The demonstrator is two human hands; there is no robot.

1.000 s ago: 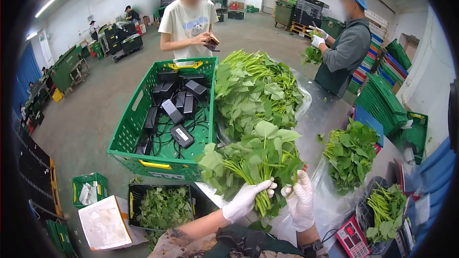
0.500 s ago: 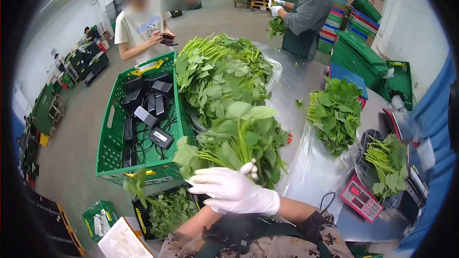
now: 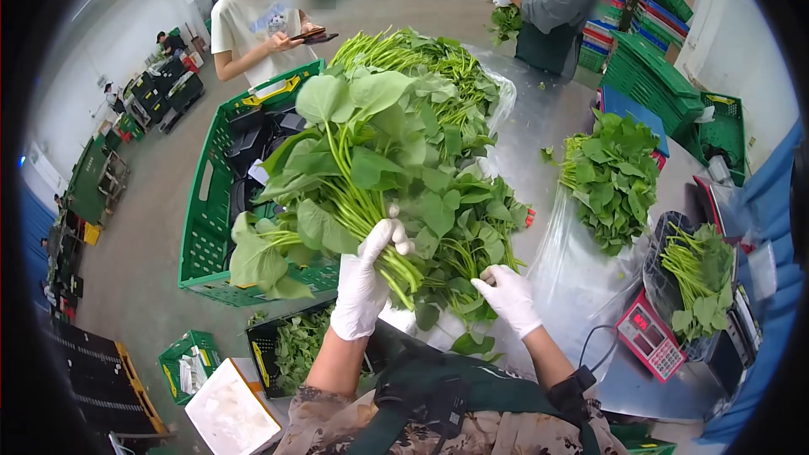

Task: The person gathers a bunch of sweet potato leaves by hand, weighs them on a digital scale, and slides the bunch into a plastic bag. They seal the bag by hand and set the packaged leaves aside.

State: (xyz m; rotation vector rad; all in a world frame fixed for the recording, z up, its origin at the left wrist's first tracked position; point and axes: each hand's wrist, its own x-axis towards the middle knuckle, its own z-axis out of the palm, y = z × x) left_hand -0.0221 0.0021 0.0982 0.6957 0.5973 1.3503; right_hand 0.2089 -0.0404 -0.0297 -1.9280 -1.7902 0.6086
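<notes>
My left hand, in a white glove, grips a thick bunch of leafy greens by its stems. The bunch is raised in front of me, leaves fanned upward and to the left, cut ends pointing down. My right hand, gloved too, is at the near edge of the pile of loose greens, its thumb and fingers pinched around stems there; the fingertips are partly hidden. Part of the pile lies behind the held bunch, on the metal table.
A green crate with black power adapters stands left. At right are a stacked bunch on plastic film and a red scale beside more greens. A black crate of greens sits below. Two people stand across the table.
My hands, crossed together over the stems before, are now apart. The left has lifted the bunch up and leftward; the right has moved to the pile's near edge. The view has shifted slightly.
</notes>
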